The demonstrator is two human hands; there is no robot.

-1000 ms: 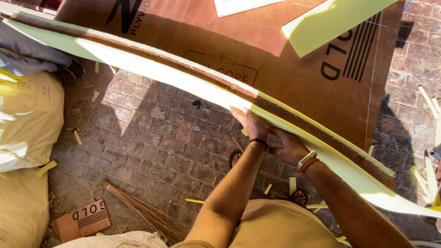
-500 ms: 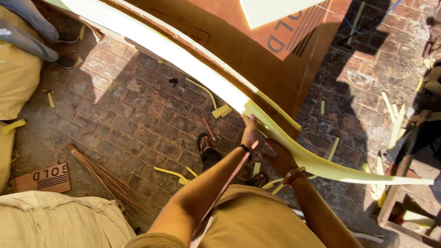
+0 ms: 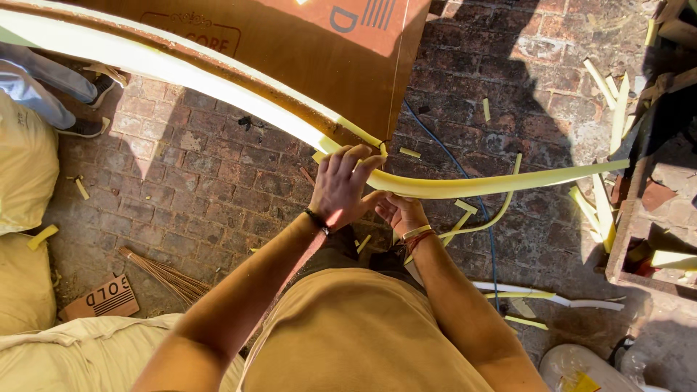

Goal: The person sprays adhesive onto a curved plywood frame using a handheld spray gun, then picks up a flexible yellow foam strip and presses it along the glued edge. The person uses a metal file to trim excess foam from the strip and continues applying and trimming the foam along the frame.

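That long pale-yellow foam strip [image 3: 465, 185] bends across the middle, running far left along a brown cardboard sheet [image 3: 341, 43]. Left hand [image 3: 340, 187] wrapped over it, right hand [image 3: 399, 212] gripping from underneath. Yellow offcuts [image 3: 602, 210] litter the brick floor [image 3: 196, 181] at right.

The long pale-yellow foam strip [image 3: 465, 185] is now bent lower at its free end, and the left hand [image 3: 341, 187] is shifted on top of it.
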